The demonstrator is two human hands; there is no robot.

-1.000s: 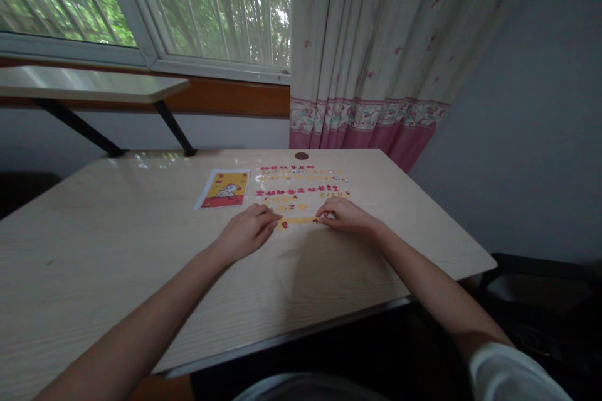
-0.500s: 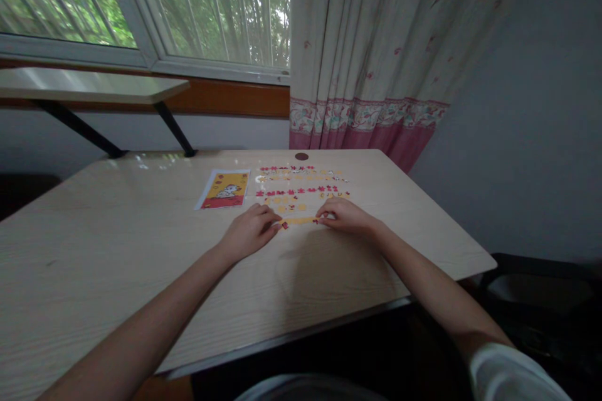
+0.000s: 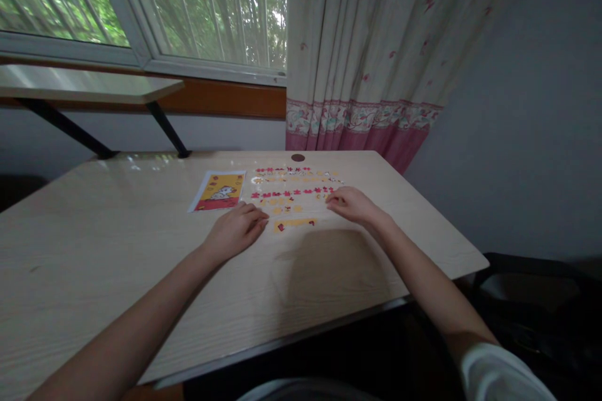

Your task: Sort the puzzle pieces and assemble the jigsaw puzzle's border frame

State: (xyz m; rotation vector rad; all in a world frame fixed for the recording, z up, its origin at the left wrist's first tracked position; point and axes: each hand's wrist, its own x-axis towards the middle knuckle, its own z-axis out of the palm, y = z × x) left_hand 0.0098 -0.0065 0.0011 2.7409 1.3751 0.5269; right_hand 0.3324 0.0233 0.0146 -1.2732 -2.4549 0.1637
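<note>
On the pale wooden table point(image 3: 117, 244) lie rows of small red and yellow puzzle pieces point(image 3: 294, 191). A short joined strip of yellow pieces point(image 3: 296, 223) lies nearer to me, between my hands. My left hand point(image 3: 235, 230) rests palm down on the table just left of that strip, fingers loosely curled, holding nothing that I can see. My right hand point(image 3: 350, 204) reaches to the right end of the loose rows, fingers bent over the pieces; what they touch is hidden. A yellow and red picture card point(image 3: 217, 191) lies to the left of the pieces.
A small brown round cap point(image 3: 298, 157) sits at the table's far edge. Behind are a window point(image 3: 141, 5), a folding shelf point(image 3: 84, 84) on black brackets and a patterned curtain point(image 3: 367, 49). The table's right edge drops off near a dark seat point(image 3: 531, 288).
My right hand has let go of the strip's right end and moved up to the loose rows. My left hand has drawn back a little to the left. The strip lies free.
</note>
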